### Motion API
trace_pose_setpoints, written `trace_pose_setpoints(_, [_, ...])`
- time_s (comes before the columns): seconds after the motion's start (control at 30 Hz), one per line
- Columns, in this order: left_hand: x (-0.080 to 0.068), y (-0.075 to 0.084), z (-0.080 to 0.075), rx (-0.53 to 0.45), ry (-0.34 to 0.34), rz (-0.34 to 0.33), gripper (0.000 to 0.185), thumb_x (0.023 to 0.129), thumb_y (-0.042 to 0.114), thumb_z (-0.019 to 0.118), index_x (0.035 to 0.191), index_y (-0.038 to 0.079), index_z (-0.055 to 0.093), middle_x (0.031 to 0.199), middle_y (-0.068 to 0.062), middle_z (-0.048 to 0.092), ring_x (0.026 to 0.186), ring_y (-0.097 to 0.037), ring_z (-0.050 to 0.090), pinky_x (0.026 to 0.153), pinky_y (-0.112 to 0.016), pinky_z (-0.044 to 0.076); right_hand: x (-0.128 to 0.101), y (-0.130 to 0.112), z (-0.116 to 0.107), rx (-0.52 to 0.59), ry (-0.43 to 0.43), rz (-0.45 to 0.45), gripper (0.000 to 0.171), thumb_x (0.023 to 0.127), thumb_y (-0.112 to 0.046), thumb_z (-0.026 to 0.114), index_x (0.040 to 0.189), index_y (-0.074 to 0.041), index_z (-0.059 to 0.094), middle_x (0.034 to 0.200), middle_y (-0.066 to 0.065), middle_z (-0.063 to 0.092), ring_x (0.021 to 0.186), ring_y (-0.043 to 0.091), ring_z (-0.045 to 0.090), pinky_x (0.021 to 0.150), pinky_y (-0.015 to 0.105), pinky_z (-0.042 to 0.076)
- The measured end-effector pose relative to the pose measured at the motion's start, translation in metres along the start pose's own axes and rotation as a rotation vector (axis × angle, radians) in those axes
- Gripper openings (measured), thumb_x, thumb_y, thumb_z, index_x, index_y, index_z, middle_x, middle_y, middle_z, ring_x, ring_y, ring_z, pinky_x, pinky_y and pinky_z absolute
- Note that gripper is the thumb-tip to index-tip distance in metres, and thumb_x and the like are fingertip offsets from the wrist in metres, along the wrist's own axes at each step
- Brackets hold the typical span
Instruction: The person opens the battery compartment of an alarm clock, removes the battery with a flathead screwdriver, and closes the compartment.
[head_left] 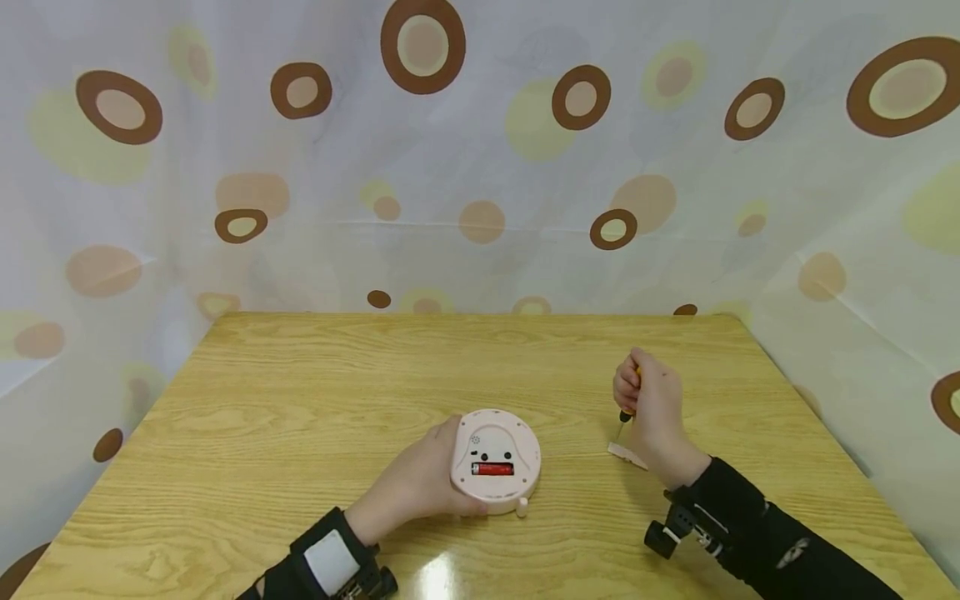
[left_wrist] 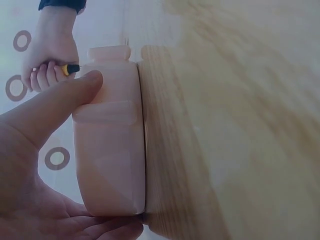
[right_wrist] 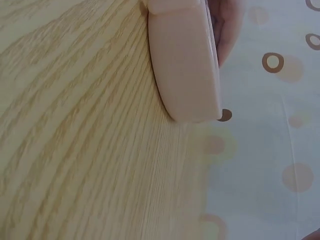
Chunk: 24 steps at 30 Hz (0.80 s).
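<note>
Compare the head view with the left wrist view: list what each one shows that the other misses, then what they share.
Only the head view shows the red battery in the open back of the pink clock, the small cover piece on the table, and the whole spotted curtain.

Only the left wrist view shows the clock's side edge and the thumb pressed against it.

Both show the left hand holding the clock and the right hand gripping a screwdriver.

Screwdriver point(head_left: 628, 408) mostly hidden inside right hand point(head_left: 651, 412); small flat piece point(head_left: 627, 454) partly covered by it; clock point(right_wrist: 187, 60) cut off at frame top.
</note>
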<state>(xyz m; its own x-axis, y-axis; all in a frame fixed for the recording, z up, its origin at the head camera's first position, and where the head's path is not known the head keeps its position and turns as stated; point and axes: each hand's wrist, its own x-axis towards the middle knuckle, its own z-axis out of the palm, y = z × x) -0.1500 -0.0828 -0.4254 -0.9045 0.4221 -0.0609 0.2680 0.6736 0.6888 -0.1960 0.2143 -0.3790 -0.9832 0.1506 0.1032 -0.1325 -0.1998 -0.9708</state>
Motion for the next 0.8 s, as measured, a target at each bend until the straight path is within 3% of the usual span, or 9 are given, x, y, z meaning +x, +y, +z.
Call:
trace_pose_setpoints(0.13, [0.000,-0.001,0.001,0.000,-0.001,0.005,0.123,0.066,0.039,0.101,0.159,-0.006,0.034,0.148,-0.025,0.057,0.133,-0.037,0.061,0.110,-0.055,0.054,0.005,-0.001,-0.010,-0.023,0.059,0.018,0.054,0.114,-0.021,0.037,0.061,-0.014,0.034,0.054,-0.003,0.025,0.051,0.017,0.016,0.060,0.038,0.010])
trace_pose_setpoints(0.37, [0.001,-0.002,0.001,-0.009,0.001,0.016,0.118,0.066,0.038,0.102,0.157,-0.002,0.038,0.146,-0.020,0.060,0.131,-0.033,0.062,0.109,-0.053,0.054,0.015,0.001,-0.030,-0.082,0.136,-0.052,0.054,0.114,-0.021,0.042,0.061,-0.012,0.035,0.057,-0.002,0.025,0.053,0.018,0.017,0.060,0.037,0.010])
trace_pose_setpoints(0.67, [0.000,0.000,0.000,-0.012,0.007,0.017,0.118,0.066,0.036,0.102,0.157,-0.003,0.039,0.147,-0.021,0.059,0.133,-0.034,0.061,0.111,-0.054,0.054,0.026,0.010,-0.058,-0.240,0.096,0.013,0.053,0.113,-0.026,0.043,0.062,-0.014,0.039,0.058,-0.005,0.029,0.056,0.018,0.019,0.060,0.039,0.013])
trace_pose_setpoints(0.8, [0.000,0.000,0.000,0.001,0.005,0.009,0.122,0.067,0.038,0.101,0.159,-0.006,0.035,0.148,-0.025,0.058,0.133,-0.037,0.062,0.110,-0.055,0.054,0.031,0.012,-0.067,-0.358,0.102,0.048,0.051,0.113,-0.027,0.041,0.063,-0.015,0.042,0.059,-0.007,0.032,0.056,0.015,0.024,0.056,0.035,0.020])
